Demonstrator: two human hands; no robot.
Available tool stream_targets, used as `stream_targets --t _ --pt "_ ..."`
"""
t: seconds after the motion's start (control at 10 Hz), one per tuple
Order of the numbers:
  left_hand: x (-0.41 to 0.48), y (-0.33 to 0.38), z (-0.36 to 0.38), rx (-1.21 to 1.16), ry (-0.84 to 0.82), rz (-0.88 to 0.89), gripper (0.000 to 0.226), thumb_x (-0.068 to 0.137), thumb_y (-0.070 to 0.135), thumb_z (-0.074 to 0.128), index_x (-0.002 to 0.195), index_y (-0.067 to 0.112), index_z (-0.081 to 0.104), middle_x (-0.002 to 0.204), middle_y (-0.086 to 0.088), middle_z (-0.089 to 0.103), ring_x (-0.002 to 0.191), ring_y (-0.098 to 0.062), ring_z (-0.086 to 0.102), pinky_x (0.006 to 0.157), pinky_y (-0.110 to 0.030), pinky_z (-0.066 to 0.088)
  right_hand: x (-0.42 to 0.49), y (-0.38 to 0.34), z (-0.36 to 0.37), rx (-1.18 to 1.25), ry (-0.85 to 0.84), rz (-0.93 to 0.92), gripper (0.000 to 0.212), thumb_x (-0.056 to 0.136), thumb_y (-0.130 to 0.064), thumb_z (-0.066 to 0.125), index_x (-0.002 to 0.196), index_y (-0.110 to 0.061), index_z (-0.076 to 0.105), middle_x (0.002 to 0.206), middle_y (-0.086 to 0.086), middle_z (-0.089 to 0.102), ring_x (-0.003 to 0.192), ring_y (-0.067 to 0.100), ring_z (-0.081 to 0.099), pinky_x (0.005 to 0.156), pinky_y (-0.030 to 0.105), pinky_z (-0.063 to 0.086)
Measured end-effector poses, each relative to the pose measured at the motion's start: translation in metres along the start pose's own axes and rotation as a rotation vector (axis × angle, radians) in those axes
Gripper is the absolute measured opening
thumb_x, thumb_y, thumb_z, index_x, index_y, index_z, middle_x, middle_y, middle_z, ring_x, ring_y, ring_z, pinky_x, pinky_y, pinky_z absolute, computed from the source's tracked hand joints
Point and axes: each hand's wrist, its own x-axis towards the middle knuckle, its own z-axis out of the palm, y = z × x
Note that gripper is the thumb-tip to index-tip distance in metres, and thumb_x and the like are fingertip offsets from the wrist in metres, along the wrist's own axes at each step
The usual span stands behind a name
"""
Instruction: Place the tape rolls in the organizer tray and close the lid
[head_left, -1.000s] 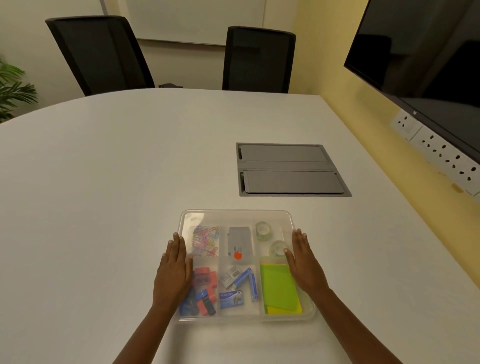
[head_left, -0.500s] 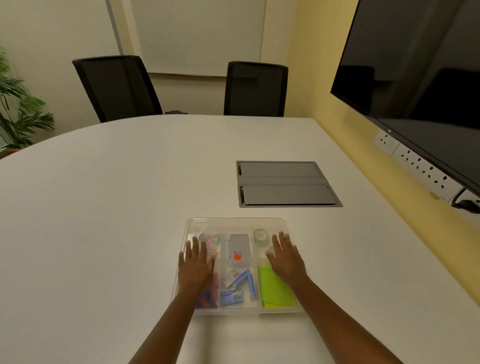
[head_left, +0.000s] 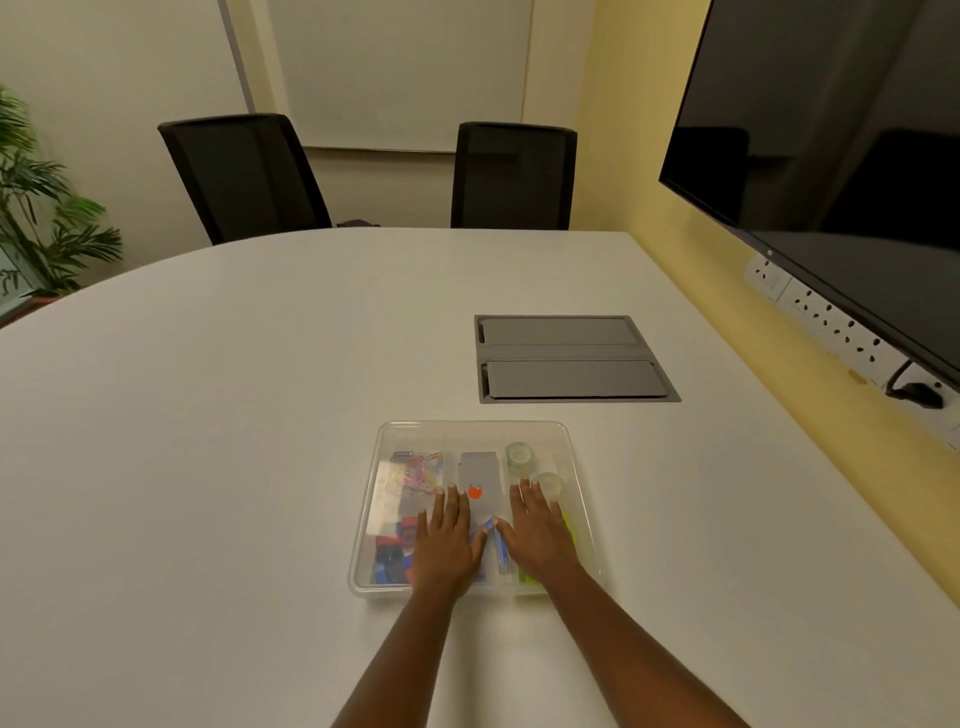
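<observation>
Clear lid (head_left: 470, 434) shut — left hand (head_left: 447, 545), right hand (head_left: 537, 538) flat.

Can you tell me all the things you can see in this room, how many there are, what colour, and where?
organizer tray: 1, clear plastic, on the table near the person, clear lid on top
tape rolls: 2, clear, far right compartment
paper clips: a pile, many colours, far left compartment
grey card: 1, with an orange dot, far middle compartment
small blocks: several, red, blue and black, near left compartment
green sheets: a stack, near right compartment
table: 1, white
cable hatch: 1, grey, set in the table
chairs: 2, black, far side
screen: 1, black, right wall
wall sockets: a row, white, under the screen
plant: 1, green, far left
left hand: flat on the lid
right hand: flat on the lid
</observation>
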Motion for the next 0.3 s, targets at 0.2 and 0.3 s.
stream_targets --t 0.2,0.3 --pt "-0.0065 0.0011 0.0038 0.006 -0.010 0.007 0.062 0.096 0.044 0.016 0.142 0.013 -0.009 0.156 -0.009 -0.008 0.144 -0.023 -0.009 0.117 -0.040 -0.006 -0.0085 0.0027 0.0022 -0.008 -0.027 -0.006 0.064 0.100 -0.043 0.026 0.148 -0.009 0.003 0.160 0.012 0.002 0.148 0.023 0.001 0.121 0.042 0.007" --pt "-0.0046 0.0041 -0.0056 0.023 0.005 0.004 0.064 0.091 0.050 0.003 0.142 0.013 -0.008 0.156 -0.008 -0.009 0.144 -0.023 -0.009 0.118 -0.041 -0.004 -0.0087 0.0061 -0.0062 0.006 -0.013 -0.010 0.064 0.099 -0.044 0.028 0.148 -0.009 0.005 0.160 0.012 0.002 0.148 0.023 0.001 0.121 0.042 0.007"
